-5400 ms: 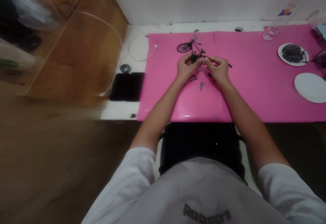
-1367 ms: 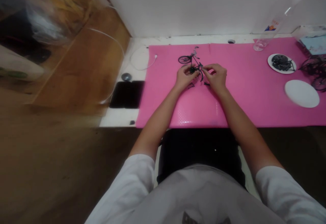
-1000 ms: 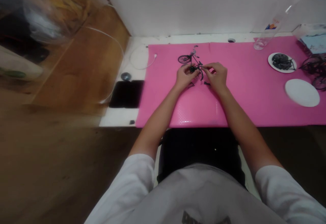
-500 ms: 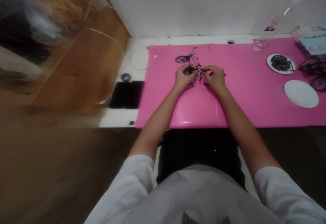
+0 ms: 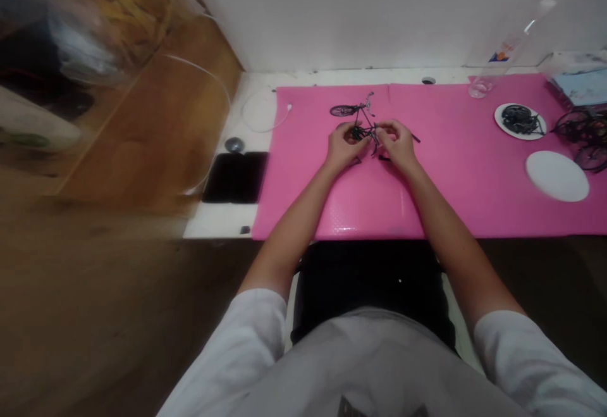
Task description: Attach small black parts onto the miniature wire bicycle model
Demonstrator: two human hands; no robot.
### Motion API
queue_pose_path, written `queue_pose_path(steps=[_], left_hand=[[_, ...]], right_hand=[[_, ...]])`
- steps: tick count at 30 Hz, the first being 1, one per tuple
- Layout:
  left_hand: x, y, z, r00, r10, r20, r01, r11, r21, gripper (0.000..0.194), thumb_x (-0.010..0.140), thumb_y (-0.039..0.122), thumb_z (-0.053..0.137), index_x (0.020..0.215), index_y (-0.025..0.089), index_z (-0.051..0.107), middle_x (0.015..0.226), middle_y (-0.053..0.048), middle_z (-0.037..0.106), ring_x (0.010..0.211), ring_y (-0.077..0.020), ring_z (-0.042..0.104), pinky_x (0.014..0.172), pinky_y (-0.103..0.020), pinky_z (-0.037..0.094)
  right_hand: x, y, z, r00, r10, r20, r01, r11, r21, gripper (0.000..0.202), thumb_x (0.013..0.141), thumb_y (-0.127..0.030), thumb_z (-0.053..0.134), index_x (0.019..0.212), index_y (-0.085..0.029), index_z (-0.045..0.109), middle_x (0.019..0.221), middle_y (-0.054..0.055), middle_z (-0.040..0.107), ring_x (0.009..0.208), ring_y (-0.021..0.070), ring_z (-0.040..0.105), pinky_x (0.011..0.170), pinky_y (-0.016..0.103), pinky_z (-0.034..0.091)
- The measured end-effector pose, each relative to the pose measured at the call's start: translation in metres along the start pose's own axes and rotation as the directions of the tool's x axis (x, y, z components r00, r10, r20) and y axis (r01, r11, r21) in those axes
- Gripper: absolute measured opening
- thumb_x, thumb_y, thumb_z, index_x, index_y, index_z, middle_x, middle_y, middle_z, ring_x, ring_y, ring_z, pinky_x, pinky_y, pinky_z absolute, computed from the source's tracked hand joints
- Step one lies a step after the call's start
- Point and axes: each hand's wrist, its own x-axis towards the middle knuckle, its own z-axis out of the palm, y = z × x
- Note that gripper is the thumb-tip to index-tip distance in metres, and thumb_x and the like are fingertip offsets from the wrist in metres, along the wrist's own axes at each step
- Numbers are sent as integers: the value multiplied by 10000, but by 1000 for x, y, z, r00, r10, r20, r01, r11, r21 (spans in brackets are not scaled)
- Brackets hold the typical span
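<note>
A small black model bicycle (image 5: 364,118) is held just over the pink mat (image 5: 303,195), its one visible wheel (image 5: 342,111) and handlebar pointing away from me. My left hand (image 5: 344,148) closes its fingers round the lower left of the frame. On the other side my right hand (image 5: 397,147) pinches near the seat end; its fingertips partly cover what they grip. Small black parts (image 5: 384,158) lie on the mat beside my hands, and a thin black rod (image 5: 416,138) lies just right of my right hand.
At the right are a white plate with black bicycle parts (image 5: 540,124), a white disc (image 5: 557,176), more model bicycles (image 5: 590,157) and a clear bottle (image 5: 480,88). On the left lie a black flat object (image 5: 236,177), a white cable (image 5: 258,130) and a round dark knob (image 5: 234,145).
The model bicycle has shifted slightly right and towards me, its handlebar turned a little. My right hand has moved slightly left, uncovering more of the black rod. Both hands still hold the bicycle.
</note>
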Motion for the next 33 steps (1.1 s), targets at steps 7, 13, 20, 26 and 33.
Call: queue_pose_path(steps=[7,13,20,26,33], left_hand=[[1,-9,-3,988,153,21,-155,976,152,623,870,424,974,1417,163,827,1287,-173,860,1082,-259,840,1023,-434,720],[-5,10,-1,996,73,49,-73,997,-2,903,833,398,1057,1624,250,649,1294,-130,852,1047,-248,851,972,-413,730],[-1,18,1,986,-158,45,164,961,-223,980,814,400,1109,1630,299,577,1228,-96,829,1128,-253,869,1098,-460,709],[5,11,-4,977,-196,85,212,941,-266,868,797,355,1113,1540,245,680,1154,-84,865,1186,-289,881,1200,-526,690],[1,13,-3,973,-185,135,220,921,-320,850,802,337,1083,1533,215,667,1277,-145,883,1193,-303,900,1153,-527,725]], right_hand=[[-5,-8,-1,999,5,43,-1,996,-86,190,955,-418,853,949,-229,829,944,74,834,911,244,794,996,440,687],[-1,-5,-1,999,19,32,-19,1000,-8,175,955,-397,858,950,-222,847,911,62,824,831,219,764,914,418,690],[2,-1,0,997,80,-7,-80,997,6,281,941,-503,880,975,-227,841,957,86,856,903,248,813,863,410,716],[2,1,-1,998,63,-10,-63,998,-3,433,929,-658,904,1012,-239,832,1078,113,894,995,268,838,926,431,726],[2,1,0,999,47,-20,-46,998,46,383,916,-585,917,1008,-219,848,1027,115,885,947,261,831,899,424,726]])
